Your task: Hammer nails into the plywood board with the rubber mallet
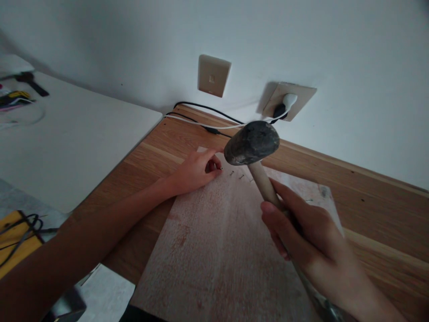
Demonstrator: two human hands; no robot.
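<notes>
My right hand point(311, 241) is wrapped round the wooden handle of a mallet point(253, 142), whose dark, worn head is raised above the board. Below it lies a pale, whitish board point(214, 241) with reddish-brown patches. My left hand point(196, 172) rests at the board's far left corner, thumb and finger pinched on a small nail point(221, 168); most of that nail is hidden. Just right of it, a nail point(232, 173) and another nail point(241, 176) stand in a row, partly running behind the mallet. One more nail point(309, 200) shows near the far right corner.
The board lies on a wooden tabletop point(378, 223) against a white wall. Black and white cables point(208, 126) run along the back to a wall socket point(300, 100). A white table point(90, 129) adjoins at left, with tools on it. A yellow object point(16, 241) sits lower left.
</notes>
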